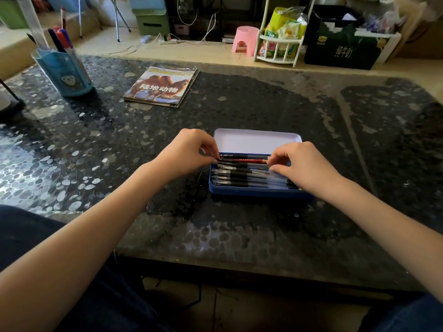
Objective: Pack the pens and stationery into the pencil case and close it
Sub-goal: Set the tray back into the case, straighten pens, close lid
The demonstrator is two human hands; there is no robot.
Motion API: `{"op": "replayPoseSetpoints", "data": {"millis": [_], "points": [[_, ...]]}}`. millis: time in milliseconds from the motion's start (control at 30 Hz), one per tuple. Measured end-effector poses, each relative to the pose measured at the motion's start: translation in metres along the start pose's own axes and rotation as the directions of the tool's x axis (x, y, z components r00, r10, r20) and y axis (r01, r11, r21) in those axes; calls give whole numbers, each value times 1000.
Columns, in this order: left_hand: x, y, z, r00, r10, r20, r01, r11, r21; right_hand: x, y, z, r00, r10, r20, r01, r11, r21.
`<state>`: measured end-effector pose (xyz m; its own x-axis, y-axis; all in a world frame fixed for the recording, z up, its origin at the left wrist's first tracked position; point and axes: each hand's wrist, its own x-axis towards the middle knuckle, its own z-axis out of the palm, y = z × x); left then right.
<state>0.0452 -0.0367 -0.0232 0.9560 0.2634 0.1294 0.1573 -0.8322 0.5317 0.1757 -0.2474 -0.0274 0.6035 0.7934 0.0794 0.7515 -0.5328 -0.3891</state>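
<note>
- both forearms reach in from the near edge of the dark speckled tabletop (239, 236) toward the pencil case (254, 191), which sits a little right of centre, its blue tray nearest the person.
- pens (242, 178) already fill the tray, lying side by side with their long axes running left to right, parallel to the case's long side.
- left hand (189, 152) pinches the left end of a red pencil (242, 161) with curled fingers; right hand (302, 164) holds its right end the same way, fingers curled over the tray.
- red pencil lies level, long axis left to right, just above the far rows of pens; its tip seems to point right, though that is hard to tell.
- this looks like the last packing step: seating the pencil among the pens.
- next move calls for pressing it flat, letting go, then swinging down the lid (256, 141), which stands open at the far side.
- farther off lie a magazine (163, 87) and a blue pen holder (64, 73).
</note>
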Motion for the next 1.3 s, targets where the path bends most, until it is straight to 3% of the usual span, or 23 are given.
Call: {"op": "replayPoseSetpoints", "data": {"millis": [467, 833, 1000, 1300], "points": [[0, 0, 1, 999, -37, 19, 37, 999, 35, 1, 0, 2, 998, 28, -56, -22, 994, 111], [1, -1, 1, 999, -33, 31, 30, 995, 92, -4, -8, -3, 1000, 11, 25, -9, 999, -46], [1, 0, 1, 999, -22, 26, 20, 995, 95, -4, -9, -1, 999, 23, -24, -21, 996, 86], [1, 1, -1, 999, -33, 23, 31, 998, 61, -5, -9, -3, 998, 9, -60, -2, 993, 116]]}}
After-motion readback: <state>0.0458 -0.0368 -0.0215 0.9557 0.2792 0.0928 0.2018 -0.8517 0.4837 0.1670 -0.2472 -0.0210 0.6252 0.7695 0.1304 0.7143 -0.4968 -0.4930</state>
